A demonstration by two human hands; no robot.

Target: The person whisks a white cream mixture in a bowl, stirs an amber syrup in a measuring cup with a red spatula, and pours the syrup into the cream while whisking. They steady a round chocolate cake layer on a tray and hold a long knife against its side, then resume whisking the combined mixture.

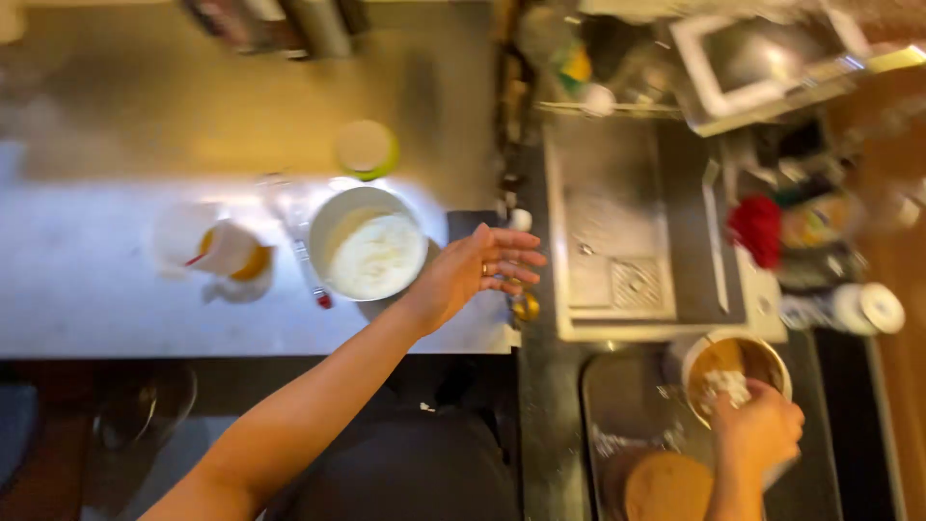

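kitchen | steel counter | sink | pot of rice

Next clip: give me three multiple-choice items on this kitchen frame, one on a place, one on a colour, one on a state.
1. Where is the white bowl of white mixture?
A. On the pale counter, beside the left hand
B. Inside the sink
C. On the floor

2. What colour is the rim of the small round lid behind that bowl?
A. Red
B. Green
C. Black

3. How is the left hand held?
A. Closed in a fist
B. Gripping a knife
C. Open, fingers spread, holding nothing

Answers:
1. A: the bowl stands on the counter, just to the left of the open hand.
2. B: a green edge shows around the pale lid.
3. C: the fingers are spread above the counter's edge, while the right hand is at the brown bowl with white stuff in its fingers.
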